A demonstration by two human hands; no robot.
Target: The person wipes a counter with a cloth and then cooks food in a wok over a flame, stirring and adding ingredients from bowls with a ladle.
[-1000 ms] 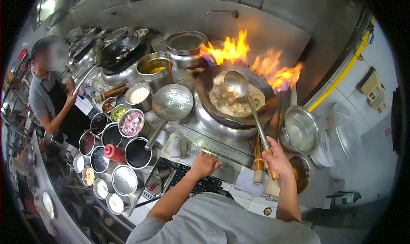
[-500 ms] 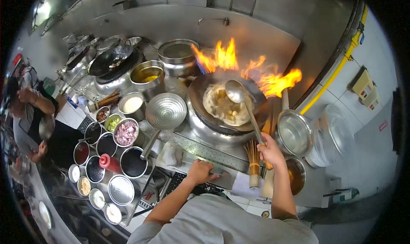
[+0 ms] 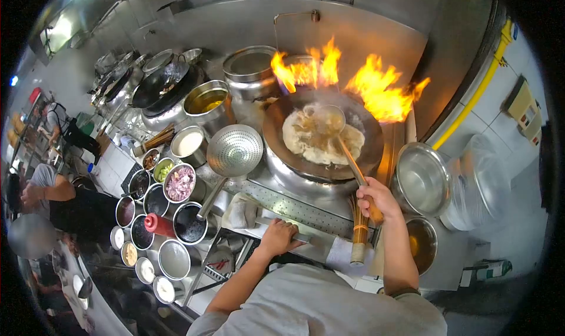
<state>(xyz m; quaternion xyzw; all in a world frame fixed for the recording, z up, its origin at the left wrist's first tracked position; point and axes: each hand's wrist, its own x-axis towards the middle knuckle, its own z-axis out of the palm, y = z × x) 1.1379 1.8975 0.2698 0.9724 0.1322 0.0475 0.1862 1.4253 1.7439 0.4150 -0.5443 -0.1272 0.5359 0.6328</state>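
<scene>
My right hand [image 3: 379, 198] is wrapped round the wooden handle of a ladle [image 3: 351, 159]. Its bowl is down in the bubbling, foamy liquid [image 3: 309, 139] inside a dark wok [image 3: 371, 133]. Tall flames [image 3: 385, 89] rise behind the wok's far rim. My left hand [image 3: 279, 237] lies on the metal front edge of the stove, fingers spread and thumb out, with nothing visibly held. A folded grey cloth [image 3: 242, 211] sits just left of it. Between my hands, a bamboo brush [image 3: 359, 236] rests on a pale towel [image 3: 335, 255].
A perforated strainer [image 3: 235, 150] lies left of the wok, beside a pot of yellow oil [image 3: 208, 105]. Several seasoning containers, a bowl of chopped onion [image 3: 179, 183] and a red bottle [image 3: 159, 225] stand left. Metal bowl [image 3: 422, 178] stands right. People work far left.
The ladle's bowl has gone from above the liquid down into it. My right hand has shifted slightly. The view has turned a little, and the flames at the right have grown.
</scene>
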